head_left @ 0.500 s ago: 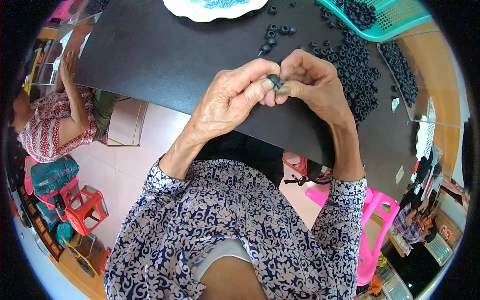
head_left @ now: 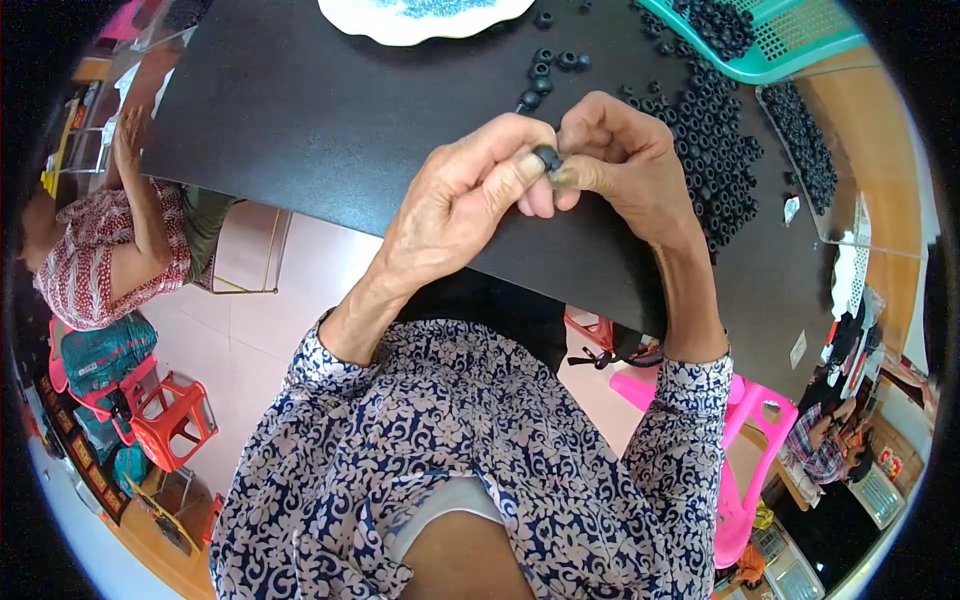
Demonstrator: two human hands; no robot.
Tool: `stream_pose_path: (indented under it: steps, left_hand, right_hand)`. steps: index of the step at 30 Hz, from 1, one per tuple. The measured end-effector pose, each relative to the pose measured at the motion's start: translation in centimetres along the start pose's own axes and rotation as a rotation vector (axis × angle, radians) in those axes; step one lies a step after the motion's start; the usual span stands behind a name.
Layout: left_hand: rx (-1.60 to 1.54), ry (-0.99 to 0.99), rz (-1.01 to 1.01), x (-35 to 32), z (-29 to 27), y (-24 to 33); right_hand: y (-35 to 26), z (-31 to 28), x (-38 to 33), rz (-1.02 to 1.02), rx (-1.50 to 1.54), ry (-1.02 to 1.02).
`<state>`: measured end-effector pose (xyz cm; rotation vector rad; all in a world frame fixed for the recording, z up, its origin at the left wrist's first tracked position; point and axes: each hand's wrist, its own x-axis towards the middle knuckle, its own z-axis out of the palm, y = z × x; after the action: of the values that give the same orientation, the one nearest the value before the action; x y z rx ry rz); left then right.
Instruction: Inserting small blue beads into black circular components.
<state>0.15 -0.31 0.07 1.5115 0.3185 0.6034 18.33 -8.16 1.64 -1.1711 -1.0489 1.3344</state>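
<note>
Above the near edge of the dark table [head_left: 290,130], both hands meet in front of me. My left hand [head_left: 450,210] pinches a small round black part [head_left: 546,157], like a hollow bead, between thumb and forefinger. Against its right side press the thumb and curled fingers of my right hand [head_left: 640,175]; whatever small piece lies between those fingertips is mostly hidden. Just beyond my hands lie several similar black parts [head_left: 541,70], one with a thin stem [head_left: 521,107] showing. To the right spreads a large heap of loose black parts [head_left: 712,150], many with open holes.
A white scalloped plate [head_left: 350,20] with small blue bits is at the far edge. A green basket [head_left: 745,74] holds more black parts, as does a clear tray [head_left: 798,140] at right. Another person [head_left: 120,245] sits at left. A pink stool [head_left: 740,500] stands at lower right.
Both hands stay joined at the black part, with only a slight shift. My right hand has moved up a little, and the stem of a lying part is less covered.
</note>
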Motion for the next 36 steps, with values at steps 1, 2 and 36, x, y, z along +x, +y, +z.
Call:
stream_pose_path:
  steps: [1, 2, 36]
  left_hand:
    - [-0.087, 0.013, -0.003, 0.0, -0.1, -0.3]
    - [-0.173, 0.026, -0.003, 0.1, -0.2, -0.4]
    - [-0.150, 0.026, -0.082, -0.7, -0.1, -0.3]
  right_hand:
    - [-0.2, 0.4, 0.1, -0.032, -0.022, 0.025]
    - [-0.4, 0.8, 0.2, -0.066, -0.045, 0.050]
    - [-4.7, -8.3, 0.5, -0.232, -1.198, 0.390]
